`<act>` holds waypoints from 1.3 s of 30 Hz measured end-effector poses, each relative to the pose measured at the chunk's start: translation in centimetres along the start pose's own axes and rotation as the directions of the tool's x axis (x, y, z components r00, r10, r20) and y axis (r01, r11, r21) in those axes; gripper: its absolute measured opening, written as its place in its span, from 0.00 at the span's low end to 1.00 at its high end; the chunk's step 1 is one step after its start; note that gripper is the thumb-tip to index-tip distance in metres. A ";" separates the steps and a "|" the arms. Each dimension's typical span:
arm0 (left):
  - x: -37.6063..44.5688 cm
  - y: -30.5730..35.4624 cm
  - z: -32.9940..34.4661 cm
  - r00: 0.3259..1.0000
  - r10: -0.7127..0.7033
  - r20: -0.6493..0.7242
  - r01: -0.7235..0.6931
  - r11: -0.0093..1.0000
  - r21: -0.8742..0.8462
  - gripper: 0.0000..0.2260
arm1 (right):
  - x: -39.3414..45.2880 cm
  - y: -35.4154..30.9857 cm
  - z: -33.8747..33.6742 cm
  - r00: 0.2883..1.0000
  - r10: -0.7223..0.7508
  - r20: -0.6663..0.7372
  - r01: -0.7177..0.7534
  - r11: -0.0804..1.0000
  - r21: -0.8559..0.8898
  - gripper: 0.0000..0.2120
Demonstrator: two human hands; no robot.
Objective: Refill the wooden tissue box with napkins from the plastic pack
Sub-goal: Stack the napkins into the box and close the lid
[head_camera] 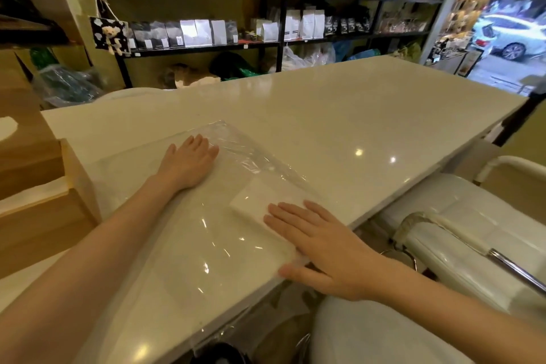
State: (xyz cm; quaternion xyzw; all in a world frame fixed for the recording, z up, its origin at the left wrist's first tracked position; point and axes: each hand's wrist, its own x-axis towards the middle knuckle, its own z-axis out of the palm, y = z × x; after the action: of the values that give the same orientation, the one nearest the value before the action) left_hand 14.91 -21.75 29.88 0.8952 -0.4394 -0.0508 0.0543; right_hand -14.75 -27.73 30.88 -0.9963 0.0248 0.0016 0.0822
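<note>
Left hand (pixel 189 161) flat on plastic pack (pixel 206 233), fingers together. Right hand (pixel 322 248) flat on napkins (pixel 254 201), fingers slightly apart. Wooden tissue box (pixel 44 210) at left.

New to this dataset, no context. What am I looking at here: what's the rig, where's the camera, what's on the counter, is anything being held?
No robot here: a person works with bare hands, and the one picture comes from a wide-angle camera on their head, looking forward and down. The left hand lies flat on a clear plastic pack spread over the pale counter. The right hand lies flat on the stack of white napkins inside the pack, at the counter's near edge. Neither hand grips anything; both press, palms down. The wooden tissue box stands at the left, beside the pack. Behind are shelves of bagged goods; white chairs stand to the right.
</note>
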 end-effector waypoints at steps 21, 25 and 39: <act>0.8 -0.6 0.6 0.998 0.026 -0.057 -0.019 0.991 0.134 0.29 | -6.2 1.1 -6.8 0.952 0.137 -0.273 -0.003 0.897 0.441 0.18; 0.9 -0.7 0.9 0.989 0.041 -0.140 -0.021 0.989 0.145 0.28 | -6.2 2.1 -10.9 0.936 0.262 -0.236 -0.049 0.758 0.650 0.16; -4.6 2.7 -4.0 0.923 -0.031 -0.383 -0.066 0.969 -0.238 0.20 | 6.7 3.4 -13.0 0.865 0.502 -0.026 -0.017 0.081 0.997 0.06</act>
State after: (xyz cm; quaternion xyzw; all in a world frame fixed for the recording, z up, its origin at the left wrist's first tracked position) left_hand 10.56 -19.55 34.44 0.8700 -0.4185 0.0718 0.2507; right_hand -8.21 -33.51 43.07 -0.6510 0.2155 -0.1851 0.7040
